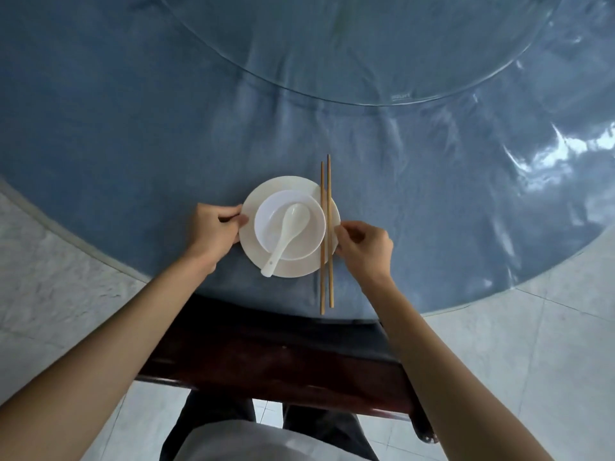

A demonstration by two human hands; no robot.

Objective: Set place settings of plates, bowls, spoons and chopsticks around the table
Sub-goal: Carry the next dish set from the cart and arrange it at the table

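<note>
A cream plate (296, 266) lies near the front edge of the blue table (133, 128). On it stands a white bowl (266, 224) with a white spoon (286, 234) inside, its handle pointing over the plate's near rim. Two wooden chopsticks (329, 281) lie side by side across the plate's right edge, reaching past it toward me. My left hand (213, 231) pinches the plate's left rim. My right hand (364, 246) has its fingers curled at the plate's right rim, beside the chopsticks.
A round glass turntable (366, 61) covers the table's middle, beyond the setting. A dark wooden chair (283, 354) stands between me and the table edge. Pale tiled floor (549, 327) shows on both sides.
</note>
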